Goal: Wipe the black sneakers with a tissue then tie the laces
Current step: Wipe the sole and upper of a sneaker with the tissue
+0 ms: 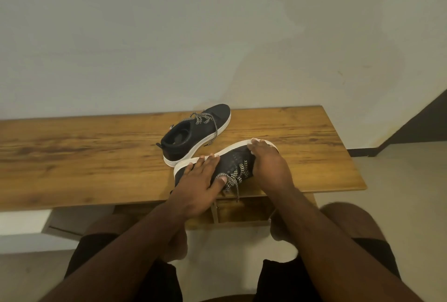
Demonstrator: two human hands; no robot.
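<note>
A person's two hands are resting on a black sneaker with a white sole, the near sneaker, which is lying tipped on its side at the front edge of a wooden tabletop. The left hand is lying flat and open across the heel end, fingers straight and reaching the white sole, thumb touching the black-and-white laces. The right hand is cupping the toe end, its fingers curling over the sole's rim. Loose lace ends are hanging over the tabletop edge between the two hands. Just beyond the left hand's fingertips, the far sneaker is standing upright, its sole touching the near one, its own laces untied.
</note>
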